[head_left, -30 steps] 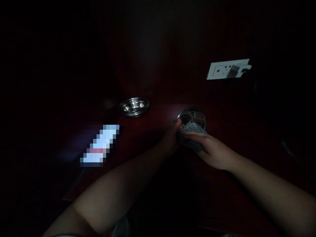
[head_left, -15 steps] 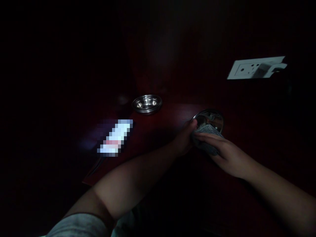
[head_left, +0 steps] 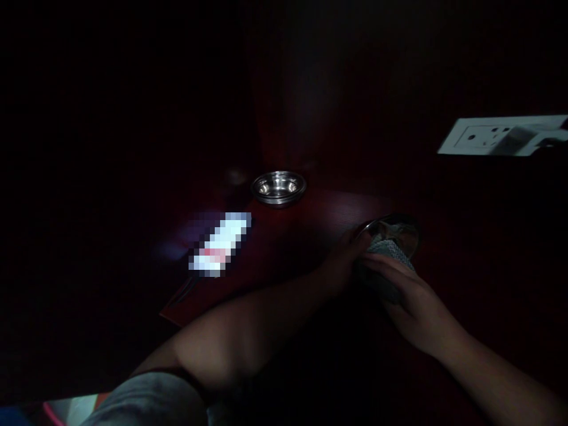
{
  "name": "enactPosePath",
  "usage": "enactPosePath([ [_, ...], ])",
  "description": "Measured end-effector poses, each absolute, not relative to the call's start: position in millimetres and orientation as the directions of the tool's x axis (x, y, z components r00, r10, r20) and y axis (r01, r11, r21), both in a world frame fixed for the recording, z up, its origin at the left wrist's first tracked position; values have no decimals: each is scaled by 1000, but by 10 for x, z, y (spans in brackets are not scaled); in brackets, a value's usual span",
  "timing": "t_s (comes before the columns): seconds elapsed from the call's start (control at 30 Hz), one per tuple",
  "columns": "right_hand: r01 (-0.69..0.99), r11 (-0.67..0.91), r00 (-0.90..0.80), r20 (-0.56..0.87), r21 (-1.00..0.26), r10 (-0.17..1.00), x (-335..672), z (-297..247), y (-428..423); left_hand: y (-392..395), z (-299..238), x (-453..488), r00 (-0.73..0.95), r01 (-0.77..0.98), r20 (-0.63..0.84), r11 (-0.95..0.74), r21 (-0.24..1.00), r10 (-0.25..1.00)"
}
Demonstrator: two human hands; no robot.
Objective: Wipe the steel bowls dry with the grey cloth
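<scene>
A shiny metal bowl is tilted up at the right, its far rim and part of the inside catching light. My left hand grips its left edge, the thumb near the rim and the other fingers lost in shadow. With my right hand I press a grey textured cloth against the inside of the bowl, fingers closed over it. The lower part of the cloth hangs dark between both hands. Beyond my left forearm, a small stack of similar metal bowls rests on the dark red table.
A lit, pixelated phone lies left of the stack, with a dark cable by its lower end, near the table's corner. On the wall at the right is a white socket plate with a plug in it. Surroundings are very dark.
Both hands, with the bowl and cloth, sit lower in view and in deeper shadow. The phone, stack and socket have shifted right in the picture as the camera turned left.
</scene>
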State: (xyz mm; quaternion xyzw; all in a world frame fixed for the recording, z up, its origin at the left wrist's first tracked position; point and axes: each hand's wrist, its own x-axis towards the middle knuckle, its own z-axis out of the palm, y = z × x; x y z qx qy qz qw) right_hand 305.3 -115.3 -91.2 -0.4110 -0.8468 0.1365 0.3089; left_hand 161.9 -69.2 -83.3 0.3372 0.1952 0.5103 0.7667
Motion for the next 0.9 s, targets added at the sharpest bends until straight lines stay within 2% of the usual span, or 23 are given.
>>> enactPosePath([
  [0.17,618,577,-425,391,-534,816,3026,-908,-1227,-804,-826,1596,351,-651,40,214,728,936],
  [0.43,586,617,-472,398,-525,787,3052,-916,-1213,-845,-817,1581,344,-629,-52,272,728,937],
  [0.7,560,584,-425,401,-588,811,3022,-909,-1213,-888,-752,1578,351,-625,-177,371,687,920],
  [0.9,596,603,-455,395,-531,798,3008,-888,-1169,-839,-827,1580,336,-661,-179,367,654,925],
])
